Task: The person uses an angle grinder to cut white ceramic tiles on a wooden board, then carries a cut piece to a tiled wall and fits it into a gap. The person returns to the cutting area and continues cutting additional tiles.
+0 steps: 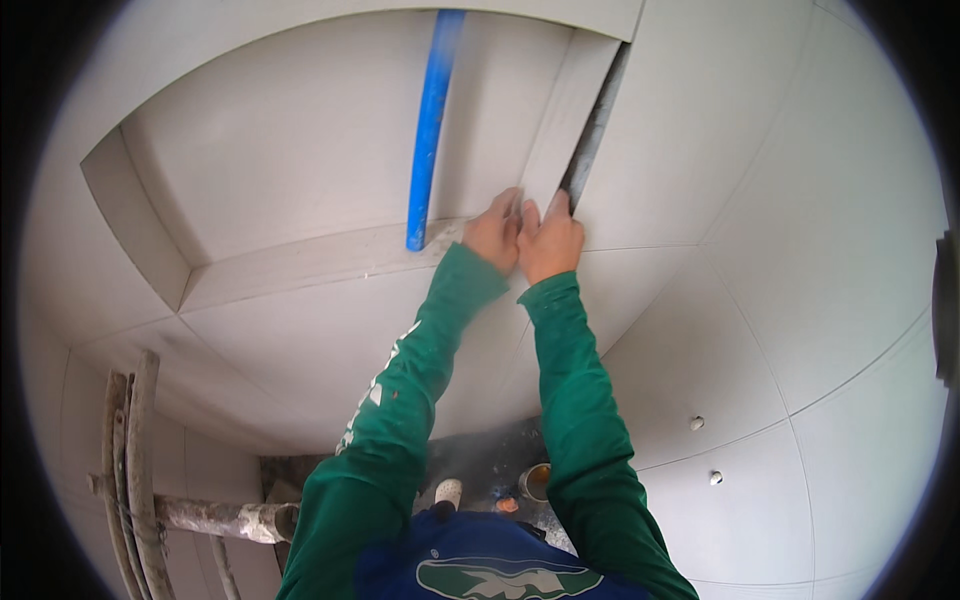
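At the lower right corner of a tiled wall niche (300, 180), my two hands are close together. My right hand (550, 245) pinches the lower end of a pale tile strip (572, 95), which lines the niche's right side. One finger reaches into the dark gap (597, 120) beside that strip, and the thumb is on its niche side. My left hand (490, 238), slightly blurred, is right beside it with fingers bent together near the strip's inner face. Whatever those fingers hold, if anything, is hidden. A blue pipe (428, 140) stands upright in the niche, left of my hands.
Large pale tiles (770, 180) cover the walls, and two small fittings (697, 424) stick out at lower right. Rough wooden poles (140, 460) with a crossbar (225, 520) stand at lower left. Below are a bucket (536, 482) and a light, dotted shoe (449, 492).
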`<action>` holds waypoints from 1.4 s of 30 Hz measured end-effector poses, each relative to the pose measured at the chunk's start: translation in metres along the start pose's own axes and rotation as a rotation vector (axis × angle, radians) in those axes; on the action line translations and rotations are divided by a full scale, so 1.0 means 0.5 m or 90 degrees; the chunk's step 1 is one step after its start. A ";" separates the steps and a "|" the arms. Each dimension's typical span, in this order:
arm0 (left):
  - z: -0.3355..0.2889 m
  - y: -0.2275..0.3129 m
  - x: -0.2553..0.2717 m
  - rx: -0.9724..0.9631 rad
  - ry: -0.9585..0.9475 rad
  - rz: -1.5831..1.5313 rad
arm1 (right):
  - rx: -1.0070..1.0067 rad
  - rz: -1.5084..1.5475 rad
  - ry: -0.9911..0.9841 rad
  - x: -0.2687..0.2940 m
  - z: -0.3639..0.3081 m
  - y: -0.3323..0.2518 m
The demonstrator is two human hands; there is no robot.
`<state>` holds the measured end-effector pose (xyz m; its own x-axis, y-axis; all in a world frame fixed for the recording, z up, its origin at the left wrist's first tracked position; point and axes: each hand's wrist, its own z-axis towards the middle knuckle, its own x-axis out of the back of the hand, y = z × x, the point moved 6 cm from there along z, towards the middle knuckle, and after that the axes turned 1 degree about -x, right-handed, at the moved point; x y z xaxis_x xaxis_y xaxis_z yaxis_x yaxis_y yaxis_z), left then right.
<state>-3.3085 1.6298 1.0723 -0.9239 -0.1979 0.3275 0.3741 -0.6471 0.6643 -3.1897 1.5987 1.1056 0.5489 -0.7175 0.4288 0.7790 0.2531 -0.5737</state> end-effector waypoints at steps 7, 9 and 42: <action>0.000 0.038 -0.011 0.062 -0.039 -0.002 | -0.011 0.062 -0.004 0.023 0.009 0.006; -0.001 0.041 -0.010 0.033 -0.050 0.015 | -0.006 0.059 0.017 0.020 0.009 0.006; 0.019 0.030 -0.002 -0.040 -0.122 -0.070 | 0.046 0.042 -0.039 0.028 0.023 -0.004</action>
<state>-3.3015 1.6274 1.0882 -0.9243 0.0166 0.3813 0.2603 -0.7032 0.6616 -3.1800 1.5953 1.1207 0.6154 -0.6578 0.4343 0.7589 0.3458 -0.5518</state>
